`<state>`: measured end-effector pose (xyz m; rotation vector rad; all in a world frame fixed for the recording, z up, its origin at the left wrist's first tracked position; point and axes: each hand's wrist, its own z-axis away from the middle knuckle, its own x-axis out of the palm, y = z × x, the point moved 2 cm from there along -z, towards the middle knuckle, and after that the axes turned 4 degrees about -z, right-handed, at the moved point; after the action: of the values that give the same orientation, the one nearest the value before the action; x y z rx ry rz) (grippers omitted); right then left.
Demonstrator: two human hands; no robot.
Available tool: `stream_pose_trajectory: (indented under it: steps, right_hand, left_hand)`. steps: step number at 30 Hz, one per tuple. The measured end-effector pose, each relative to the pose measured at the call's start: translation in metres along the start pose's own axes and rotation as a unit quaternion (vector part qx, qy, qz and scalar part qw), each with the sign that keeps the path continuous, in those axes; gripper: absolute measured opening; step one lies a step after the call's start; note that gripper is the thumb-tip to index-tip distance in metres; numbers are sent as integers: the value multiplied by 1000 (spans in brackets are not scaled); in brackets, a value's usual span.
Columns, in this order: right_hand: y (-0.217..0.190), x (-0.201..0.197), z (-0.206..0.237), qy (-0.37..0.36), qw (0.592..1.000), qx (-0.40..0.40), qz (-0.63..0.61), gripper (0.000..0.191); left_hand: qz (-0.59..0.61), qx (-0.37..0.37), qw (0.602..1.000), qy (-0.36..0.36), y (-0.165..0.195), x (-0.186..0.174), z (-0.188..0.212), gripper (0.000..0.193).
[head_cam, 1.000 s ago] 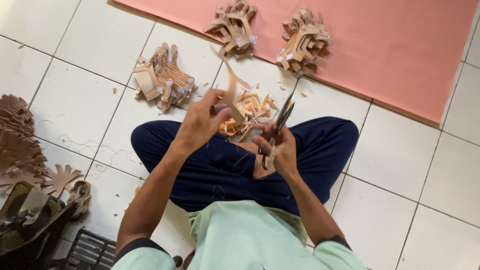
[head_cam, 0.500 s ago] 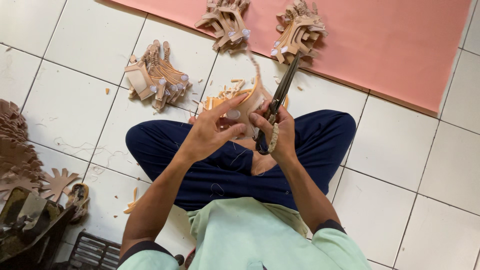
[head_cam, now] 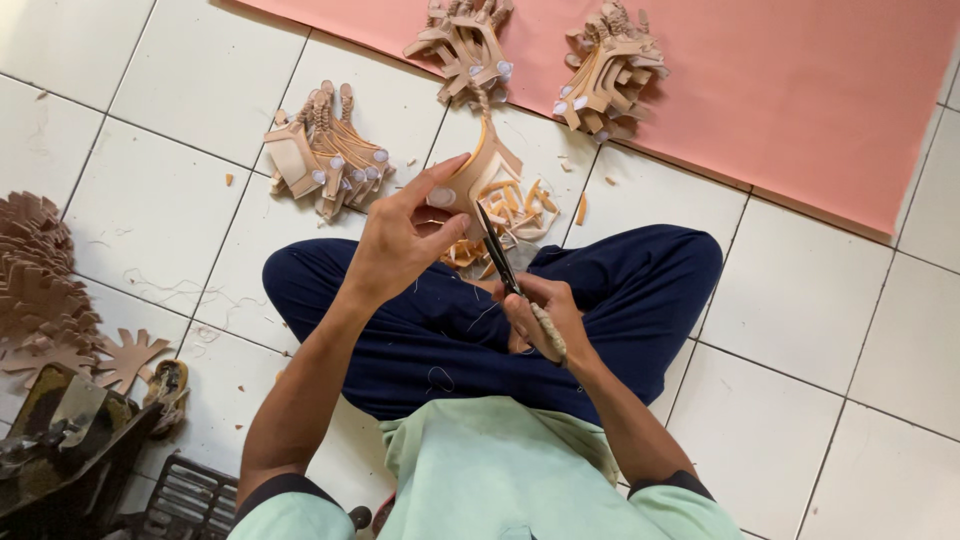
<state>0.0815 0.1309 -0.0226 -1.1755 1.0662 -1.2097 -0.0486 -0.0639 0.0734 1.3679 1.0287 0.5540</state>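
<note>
1. At the bottom centre of the frame, the person's pale green shirt [head_cam: 480, 470] is cut off by the lower edge; crossed legs in dark blue trousers [head_cam: 450, 330] fill the middle.
2. The right hand [head_cam: 540, 318], just right of centre, is clenched around the rope-wrapped handles of dark metal scissors [head_cam: 497, 248]. The blades run up and slightly left from that grip, tips toward the tan piece; whether the blades are parted is hard to make out.
3. The left hand [head_cam: 400, 240], left of centre, pinches a tan leather sandal-strap piece [head_cam: 480, 175] between thumb and fingers. The piece stands above the grip, its long axis rising toward the top of the frame, a thin braided end uppermost.
4. Behind the hands, a small pile of tan offcuts [head_cam: 520, 215] lies on the white tiled floor [head_cam: 150, 200], partly hidden by the hands.
5. Farther off, three bundles of tan strap pieces [head_cam: 325, 150] lie near the pink sheet [head_cam: 800, 90] at the top.
6. At the left edge, brown cut-out shapes [head_cam: 40, 290] are cut off.
</note>
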Motion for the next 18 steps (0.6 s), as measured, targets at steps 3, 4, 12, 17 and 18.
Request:
stream_pose_trajectory:
  steps: [3,4,12,17,18]
  right_hand:
    - [0,0,-1,0,1000,5,7,53]
    - [-1,0,-1,2,1000,-6,15,52]
    - [7,2,3,33,999,9,5,48]
    - [4,4,3,30,999,-15,7,45]
    - [4,4,3,28,1000,-13,-4,45]
  left_hand:
    - [9,-11,1000,-1,2,1,1,63]
    - [10,-11,1000,-1,3,1,1,63]
    - [39,-31,999,-20,1,1,2,63]
    - [18,-39,999,-25,2,2,3,64]
    - [16,-45,998,-28,2,2,2,64]
